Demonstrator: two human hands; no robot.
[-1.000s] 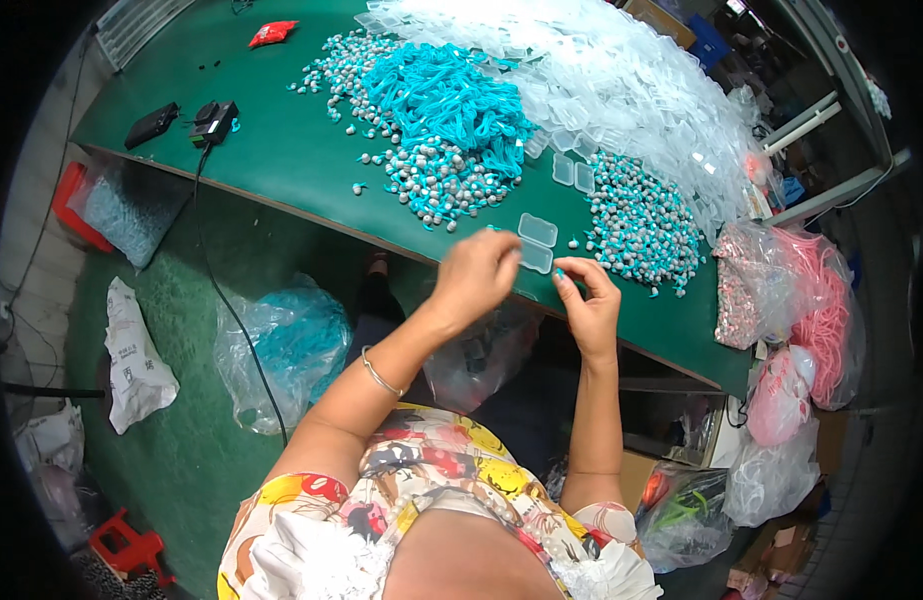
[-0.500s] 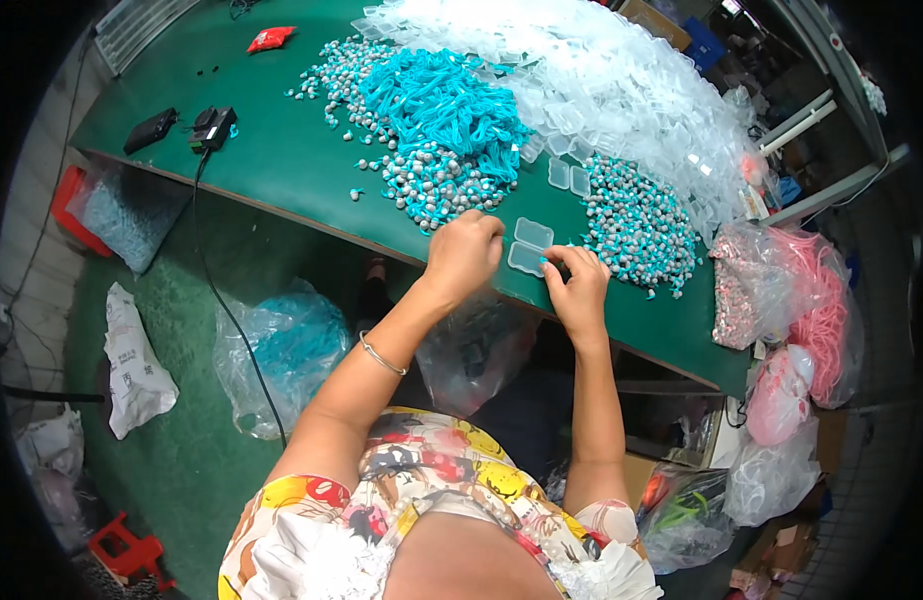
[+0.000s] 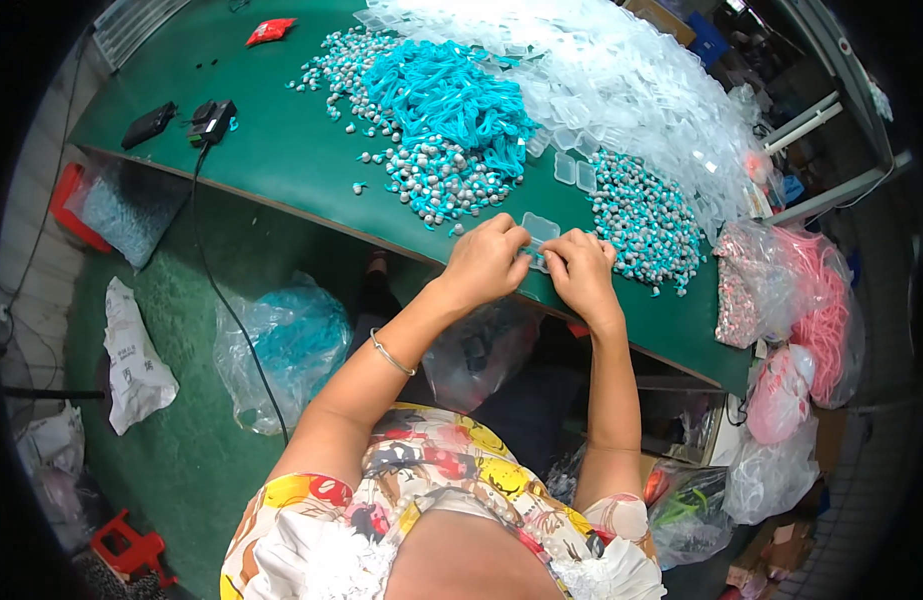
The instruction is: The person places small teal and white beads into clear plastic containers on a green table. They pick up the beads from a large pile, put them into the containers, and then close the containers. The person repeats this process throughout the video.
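Observation:
An open two-part clear plastic box [image 3: 541, 226] lies near the table's front edge. My left hand [image 3: 488, 262] is at its left side, fingers curled together over the near half. My right hand [image 3: 581, 272] meets it from the right, thumb and fingers pinched at the same half. A bit of teal shows between the fingertips, but what either hand holds is too small and covered to name. Left of the hands lies a heap of small grey pieces with teal ends [image 3: 446, 180], and a similar heap [image 3: 646, 225] lies to the right. Bundled teal cords [image 3: 451, 95] lie behind the left heap.
A large mound of clear plastic boxes [image 3: 621, 80] covers the far right of the green table [image 3: 281, 130]. A black device with a cable [image 3: 211, 122] sits at left. Bags of pink cord [image 3: 823, 320] hang at the right edge. Another open box [image 3: 575, 172] lies behind.
My left hand has moved right and my right hand slightly left, so they now meet over the box's near half. The teal bit at my right fingertips is now mostly hidden.

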